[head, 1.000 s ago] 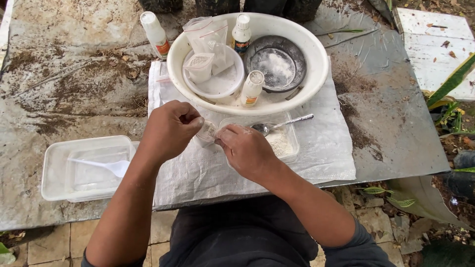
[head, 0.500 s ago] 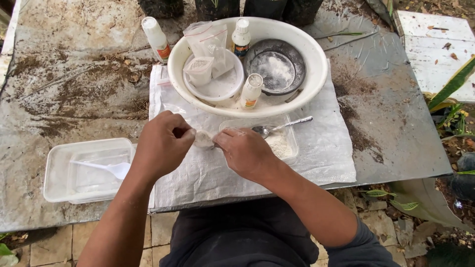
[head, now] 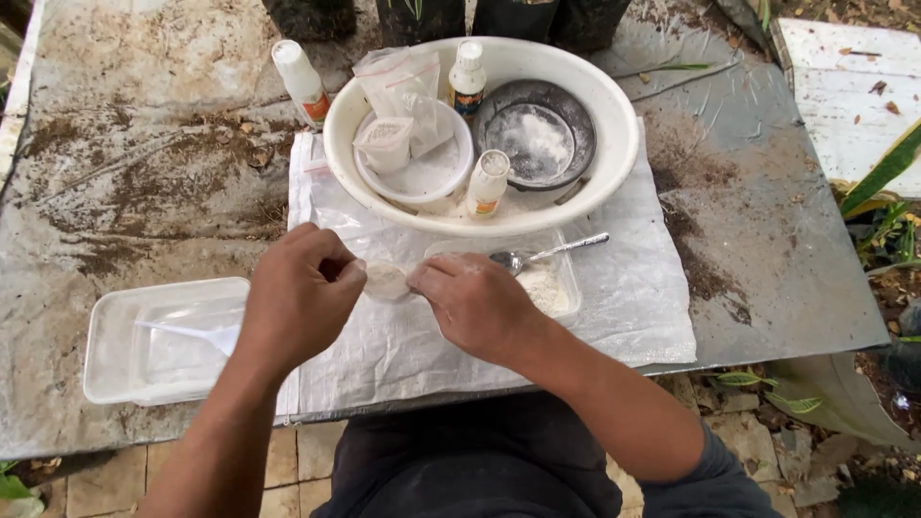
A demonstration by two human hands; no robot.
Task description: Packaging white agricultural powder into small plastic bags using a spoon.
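**Two hands pinch a small bag of white powder over the woven sheet**

Both hands meet at the near-middle of the tabletop, above the white woven sheet [head: 614, 317] that covers its centre. The left hand [head: 297, 302] and the right hand [head: 475, 307] are each closed with fingertips pinched on opposite sides of a small clear bag [head: 387, 280] that holds a little white powder. The bag hangs between them, just above the sheet and just beside a shallow clear tray [head: 561, 288] with more white powder in it; a metal spoon [head: 547, 253] rests across that tray's far rim.

Judging from how things lie, the work looks partway through. One portion of powder already sits in the bag, and its mouth seems to be being pressed or rolled shut, though the fingers hide the opening, so I cannot tell whether it is sealed. Plenty is left: powder remains in the tray, and more lies in the dark round dish [head: 535, 142] inside the big white basin [head: 614, 182] toward the far edge. That basin also holds clear bags [head: 403, 91] piled in a white bowl [head: 460, 168], and two small white bottles [head: 487, 182]. A third bottle [head: 299, 82] stands outside it on the bare tabletop [head: 125, 173]. Near the left corner sits a clear lidded box [head: 158, 336] with a white plastic utensil inside.
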